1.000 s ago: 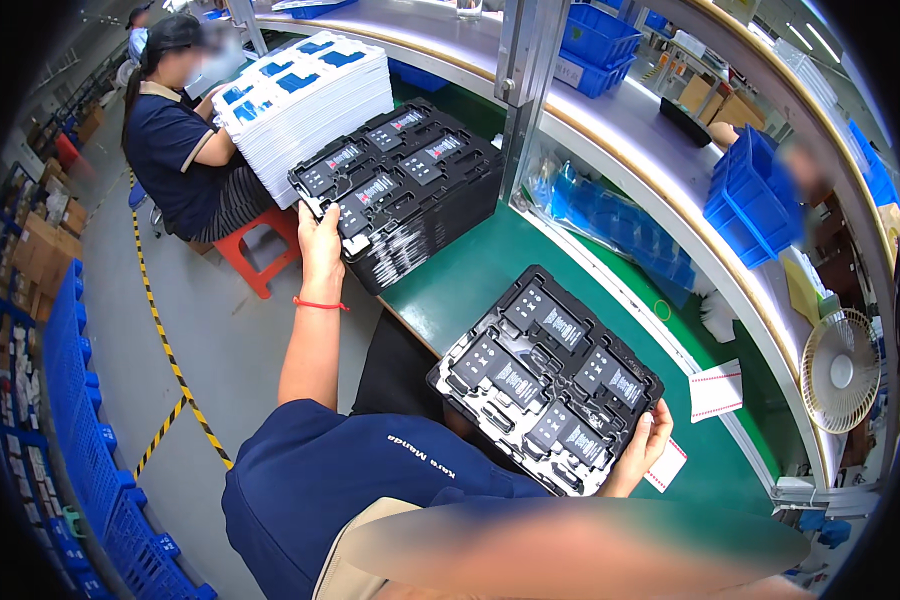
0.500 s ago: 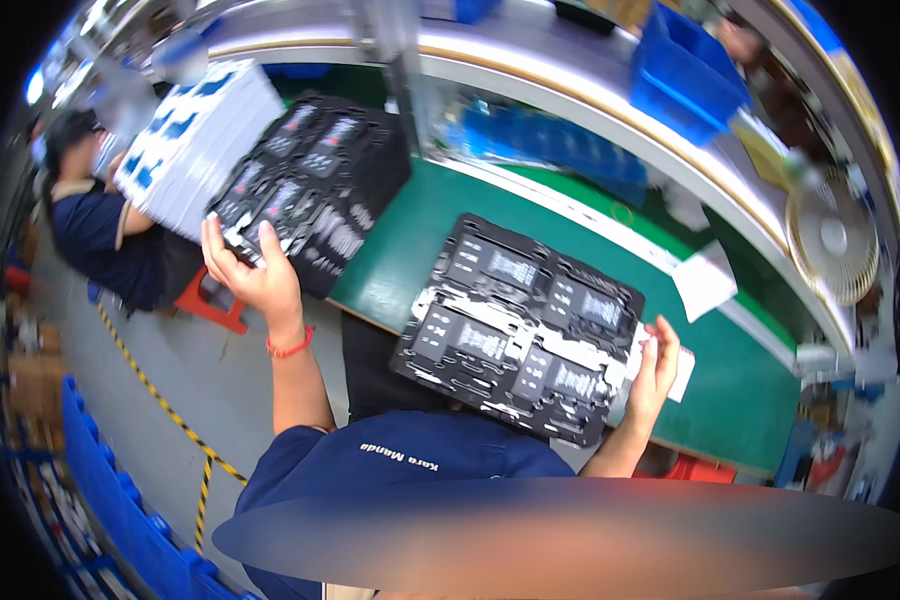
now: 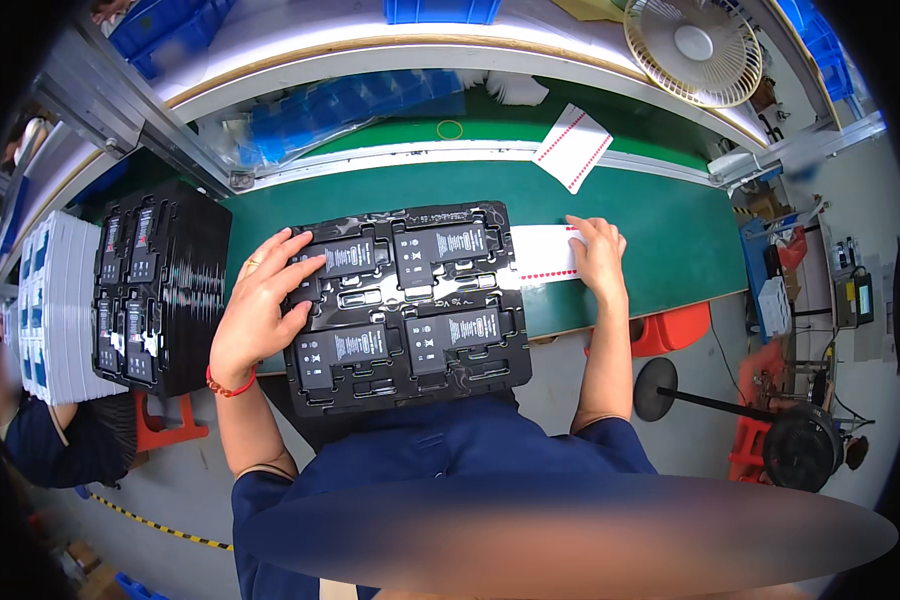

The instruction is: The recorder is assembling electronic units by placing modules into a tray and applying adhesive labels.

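Note:
A black plastic tray (image 3: 390, 297) with several flat black phone batteries (image 3: 454, 340) in its pockets lies at the bench's front edge, before my body. My left hand (image 3: 260, 300) rests on the tray's left side, fingers spread, fingertips touching the upper-left battery (image 3: 348, 259). To the tray's right, my right hand (image 3: 598, 255) has its curled fingers on the right end of a white label sheet (image 3: 543, 252) with rows of red marks. The sheet's left end meets the tray's right edge, and the fingertips' undersides are hidden.
Left of me stand a stack of black battery trays (image 3: 185, 290) and a stack of white trays (image 3: 65, 300), with a person (image 3: 70, 440) beyond. Another red-marked sheet (image 3: 573, 148) lies farther back. A fan (image 3: 694, 43) stands on the shelf; a red stool (image 3: 670, 328) is below.
My view has swung right. My left hand has come from the black stack onto the tray's left side. My right hand has left the tray's right edge for the label sheet.

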Motion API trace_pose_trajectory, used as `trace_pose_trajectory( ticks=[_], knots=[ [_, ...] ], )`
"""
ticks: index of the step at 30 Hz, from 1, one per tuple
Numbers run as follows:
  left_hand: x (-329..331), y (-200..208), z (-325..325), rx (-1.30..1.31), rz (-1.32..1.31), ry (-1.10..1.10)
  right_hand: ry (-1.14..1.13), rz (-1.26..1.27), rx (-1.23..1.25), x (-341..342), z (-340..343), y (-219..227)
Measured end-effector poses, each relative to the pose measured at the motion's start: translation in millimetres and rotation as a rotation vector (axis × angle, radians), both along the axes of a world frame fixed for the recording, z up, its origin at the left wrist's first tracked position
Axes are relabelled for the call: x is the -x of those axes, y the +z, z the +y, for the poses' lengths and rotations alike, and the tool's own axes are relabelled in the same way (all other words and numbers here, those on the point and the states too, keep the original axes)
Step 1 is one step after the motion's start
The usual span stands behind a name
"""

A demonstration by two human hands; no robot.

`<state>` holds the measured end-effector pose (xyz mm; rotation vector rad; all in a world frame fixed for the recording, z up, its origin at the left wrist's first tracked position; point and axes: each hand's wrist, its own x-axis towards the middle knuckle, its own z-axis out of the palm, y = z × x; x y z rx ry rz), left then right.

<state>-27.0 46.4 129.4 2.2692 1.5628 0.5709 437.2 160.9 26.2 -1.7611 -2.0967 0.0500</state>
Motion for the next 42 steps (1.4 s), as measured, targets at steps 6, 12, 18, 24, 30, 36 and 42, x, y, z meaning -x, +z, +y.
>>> trace_pose_trajectory(
  ticks=[6,12,18,24,30,36,42],
  knots=[
    [3.2,-1.4,3.2,0.027,-0.010,-0.013,0.000,-0.053,0.025,5.2,9.4,3.2],
    [8.5,-2.6,-0.2,-0.059,-0.015,-0.007,0.085,0.143,0.054,0.3,19.1,-10.9],
    [11.2,-15.5,4.3,-0.252,-0.132,-0.018,0.087,0.469,0.317,-42.3,17.1,-14.3],
    [6.3,-38.0,11.5,-0.416,-0.376,0.081,0.175,0.777,0.244,30.5,22.9,57.7],
    [0.6,-46.8,22.5,-0.432,-0.468,0.116,0.683,0.856,0.483,181.2,14.8,125.5],
    [-0.9,-42.4,30.0,-0.412,-0.543,0.095,0.758,0.717,0.707,264.5,20.4,126.0],
    [2.8,-45.1,41.3,-0.362,-0.550,0.035,0.768,0.712,0.798,272.6,20.4,113.4]
  ],
)
